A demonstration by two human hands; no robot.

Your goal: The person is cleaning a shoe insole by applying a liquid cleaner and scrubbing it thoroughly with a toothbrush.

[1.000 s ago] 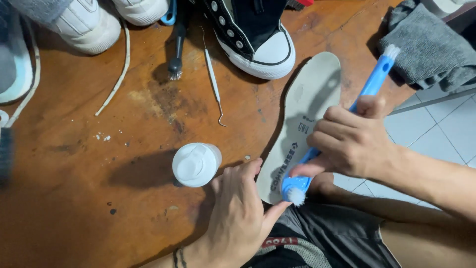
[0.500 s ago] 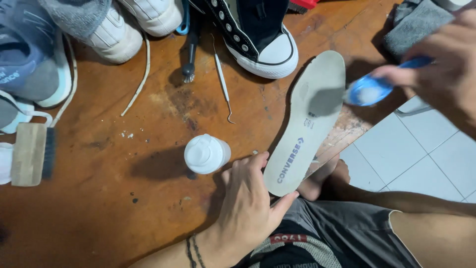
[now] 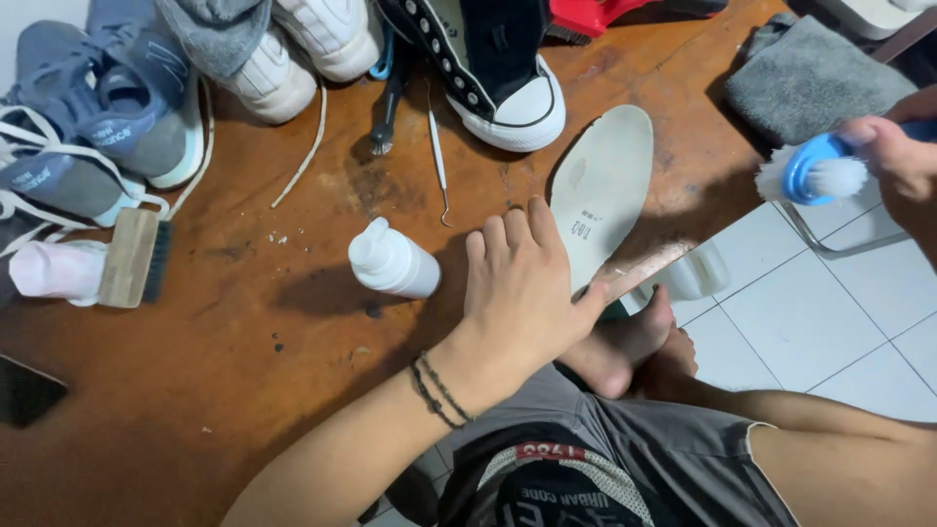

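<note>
Table: worn brown wooden top [image 3: 244, 390], scuffed and stained, its right edge meeting white floor tiles.
Insole: pale, flat, smooth foam insole [image 3: 605, 185] with rounded ends, lying at the table's right edge. Its long axis runs from the near edge up and slightly right, toe end pointing away toward the far edge, heel end under the left hand.
Left hand: left hand [image 3: 522, 293] lies palm down, fingers spread and flat, thumb pressing the heel end of the insole; it grips nothing.
Right hand: right hand [image 3: 898, 156] is off the table beyond its right edge, fingers closed around the handle of a blue plastic brush [image 3: 815, 176] with white bristles, head pointing left. The handle is mostly hidden, so its length is unclear.
Bottle: small white plastic bottle [image 3: 390, 259], rounded, standing just left of the left hand.
Pick: thin metal hooked pick [image 3: 439, 166] lying toward the far edge.
Sneaker: black canvas sneaker [image 3: 498, 68] with white rubber toe at the far edge.
Wooden brush: block-shaped wooden brush [image 3: 132, 259] with dark bristles near the left edge.
Cloth: grey soft cloth [image 3: 810, 78] at the far right corner.
</note>
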